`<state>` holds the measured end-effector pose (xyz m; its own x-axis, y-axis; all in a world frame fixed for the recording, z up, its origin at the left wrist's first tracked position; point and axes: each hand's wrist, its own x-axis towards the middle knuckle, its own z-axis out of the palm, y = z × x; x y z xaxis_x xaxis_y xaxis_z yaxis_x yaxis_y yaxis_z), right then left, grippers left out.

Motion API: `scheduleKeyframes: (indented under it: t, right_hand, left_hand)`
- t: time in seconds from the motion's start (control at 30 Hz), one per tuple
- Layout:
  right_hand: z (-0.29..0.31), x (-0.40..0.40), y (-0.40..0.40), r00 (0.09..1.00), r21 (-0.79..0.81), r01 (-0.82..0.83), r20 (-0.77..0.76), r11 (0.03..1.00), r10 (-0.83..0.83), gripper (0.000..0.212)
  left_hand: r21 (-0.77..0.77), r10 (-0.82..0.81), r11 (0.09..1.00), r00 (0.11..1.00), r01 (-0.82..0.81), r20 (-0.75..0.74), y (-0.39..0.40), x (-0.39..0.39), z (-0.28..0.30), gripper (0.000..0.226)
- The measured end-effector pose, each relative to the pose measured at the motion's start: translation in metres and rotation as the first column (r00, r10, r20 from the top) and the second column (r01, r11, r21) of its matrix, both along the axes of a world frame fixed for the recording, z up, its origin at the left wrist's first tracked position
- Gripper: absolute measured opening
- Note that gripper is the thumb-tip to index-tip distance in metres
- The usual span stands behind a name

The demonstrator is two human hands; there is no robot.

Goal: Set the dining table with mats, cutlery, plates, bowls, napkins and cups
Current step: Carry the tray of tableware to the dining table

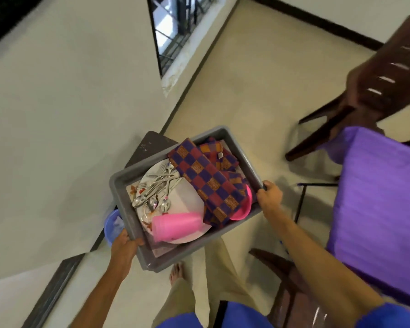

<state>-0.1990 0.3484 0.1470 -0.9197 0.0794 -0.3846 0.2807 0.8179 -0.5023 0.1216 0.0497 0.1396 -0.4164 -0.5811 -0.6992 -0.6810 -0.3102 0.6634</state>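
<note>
Both gripping grey tub (242, 150) rims: left hand (124, 245), right hand (269, 196); inside, cloths (208, 178), cutlery (155, 189), plates (187, 200), pink cups (175, 226).

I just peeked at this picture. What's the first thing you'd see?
A grey tub in the middle, carried by the left hand and right hand gripping its rim. Inside, checkered cloths lie over a white plate with shiny cutlery and a pink cup on its side. A bright purple table stands to the right.
</note>
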Motion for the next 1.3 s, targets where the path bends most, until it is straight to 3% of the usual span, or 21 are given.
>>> scheduleKeyframes:
  t: [0.4, 0.77, 1.0, 1.13, 1.3]
  right_hand:
    - [0.057, 0.159, 0.121, 0.920, 0.028, 0.391, 0.015, 0.920, -0.391, 0.031]
    - [0.076, 0.287, 0.275, 0.832, 0.023, 0.554, 0.002, 0.832, -0.555, 0.026]
    - [0.093, 0.365, 0.398, 0.698, 0.017, 0.716, -0.006, 0.698, -0.716, 0.023]
    - [0.100, 0.400, 0.459, 0.562, 0.016, 0.827, -0.010, 0.562, -0.827, 0.039]
    - [0.095, 0.432, 0.534, 0.500, 0.045, 0.865, -0.011, 0.499, -0.866, 0.038]
  left_hand:
    - [-0.063, -0.378, 0.924, 0.925, 0.376, -0.025, 0.026, 0.048, 0.057, 0.039]
    - [-0.029, -0.635, 0.773, 0.772, 0.634, -0.032, 0.119, 0.054, 0.060, 0.043]
    - [0.044, -0.702, 0.706, 0.707, 0.707, -0.089, 0.232, 0.040, 0.057, 0.037]
    - [0.073, -0.736, 0.661, 0.665, 0.746, -0.129, 0.298, 0.034, 0.056, 0.036]
    - [0.126, -0.795, 0.581, 0.594, 0.804, -0.121, 0.378, 0.024, 0.054, 0.036]
